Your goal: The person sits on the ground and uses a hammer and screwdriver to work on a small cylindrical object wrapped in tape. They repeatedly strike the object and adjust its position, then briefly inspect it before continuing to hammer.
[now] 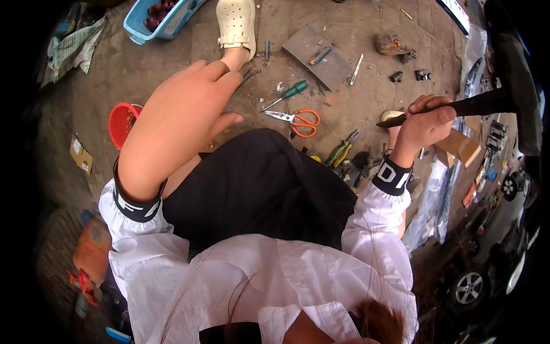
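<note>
My right hand (pixel 423 123) is clenched around the dark handle of a long black hammer (pixel 458 107), thumb pressed on top, raised well above the dusty concrete floor (pixel 172 74). My left hand (pixel 189 109) is spread flat and empty, fingers together, hovering over my knee in black trousers.

Taking the orange-handled scissors (pixel 301 121) on the floor as my landmark: a green-handled screwdriver (pixel 289 92) lies just beyond them, a flat grey metal plate (pixel 318 54) farther beyond, green-handled pliers (pixel 342 152) just to their right, and my cream perforated clog (pixel 236 24) beyond to their left. A red plastic bowl (pixel 121 123) sits well to their left, a light blue plastic basket (pixel 160 20) far beyond on the left.

I judge the risk is in the swing: the hammer is held high and to the side, so a loose grip could send it into my knee or the tools lying close by.

A small brown cardboard box (pixel 81 153) lies left of the red bowl; another tan box (pixel 461 146) sits far right of the scissors, with small coloured packets beyond it, too blurred to tell apart.
</note>
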Demonstrator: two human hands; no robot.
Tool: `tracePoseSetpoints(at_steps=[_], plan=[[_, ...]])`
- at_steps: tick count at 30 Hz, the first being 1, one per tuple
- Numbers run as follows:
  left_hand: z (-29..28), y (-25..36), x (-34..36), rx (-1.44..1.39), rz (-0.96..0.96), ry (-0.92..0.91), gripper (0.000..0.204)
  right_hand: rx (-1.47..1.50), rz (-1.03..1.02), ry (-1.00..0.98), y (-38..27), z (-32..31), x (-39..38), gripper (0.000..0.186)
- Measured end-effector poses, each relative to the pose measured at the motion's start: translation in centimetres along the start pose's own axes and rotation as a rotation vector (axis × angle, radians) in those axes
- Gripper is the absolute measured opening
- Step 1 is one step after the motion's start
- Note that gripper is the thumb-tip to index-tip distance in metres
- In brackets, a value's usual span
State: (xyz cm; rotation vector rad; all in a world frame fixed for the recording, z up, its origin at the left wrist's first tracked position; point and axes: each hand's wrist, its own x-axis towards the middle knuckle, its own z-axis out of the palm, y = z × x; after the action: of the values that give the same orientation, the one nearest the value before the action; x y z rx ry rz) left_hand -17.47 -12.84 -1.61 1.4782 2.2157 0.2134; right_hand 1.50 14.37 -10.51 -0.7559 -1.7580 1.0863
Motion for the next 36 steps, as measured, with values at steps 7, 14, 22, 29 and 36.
tracePoseSetpoints(at_steps=[7,14,22,29,36], plan=[[0.3,0.4,2.0,-0.03,-0.01,0.033,0.044,-0.781,0.605,-0.397,19.8,3.9,-16.2,0.052],[0.8,0.4,3.1,0.046,0.027,-0.011,0.042,-0.822,0.591,-0.403,17.9,3.6,-14.7,0.056],[2.6,-0.2,3.7,0.052,0.072,-0.058,0.034,-0.796,0.578,-0.315,19.2,3.9,-16.2,0.058],[3.3,-1.3,5.0,0.072,0.037,-0.147,0.035,-0.742,0.577,-0.332,19.3,3.8,-16.4,0.06],[5.2,-9.8,14.2,-0.008,0.004,0.021,0.033,-0.686,0.63,-0.301,19.6,3.1,-15.8,0.06]])
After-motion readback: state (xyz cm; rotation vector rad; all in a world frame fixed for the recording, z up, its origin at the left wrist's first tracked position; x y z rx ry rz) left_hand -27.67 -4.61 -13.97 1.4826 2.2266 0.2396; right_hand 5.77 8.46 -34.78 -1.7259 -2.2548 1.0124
